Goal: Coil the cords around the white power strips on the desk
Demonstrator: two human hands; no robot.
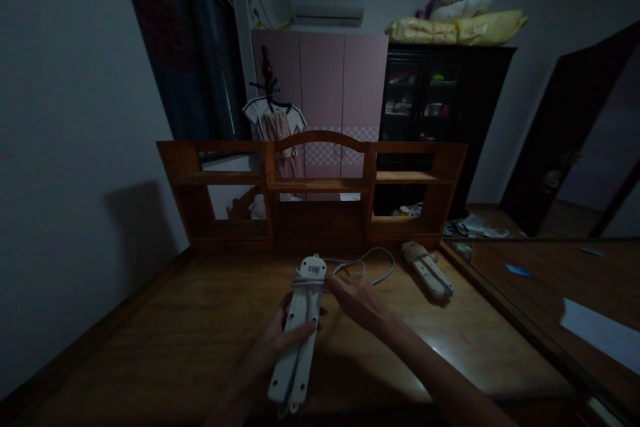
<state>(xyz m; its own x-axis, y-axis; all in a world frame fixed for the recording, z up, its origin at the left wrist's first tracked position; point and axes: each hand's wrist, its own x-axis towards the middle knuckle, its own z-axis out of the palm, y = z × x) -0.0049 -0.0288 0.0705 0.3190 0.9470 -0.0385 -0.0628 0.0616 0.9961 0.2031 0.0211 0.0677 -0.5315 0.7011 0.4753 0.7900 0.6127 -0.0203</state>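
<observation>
The left hand (280,340) is curled around a long, white plastic power strip (306,303), fingers wrapped over its smooth front face near the middle, and holds it lengthwise above the desk (175,327) with 1 end pointing at the person. A thin white cord (370,259) is wound around the strip's far, rounded end and loops loosely onto the wood beyond. The right hand (357,300) lies flat and half open just beside that end, fingertips at the cord; the dim light hides whether they pinch it.

The desk is glossy brown wood with a raised edge. To the right, well apart from the hands, a second strip (427,270), pale and oblong, lies at an angle on the surface. Behind stands a wooden hutch (320,213) with an arched middle section and 3 open bays. Farther back are a pink flat-fronted wardrobe (325,87) and a dark glass-doored cabinet (440,100) topped with soft, puffy bedding (460,13).
</observation>
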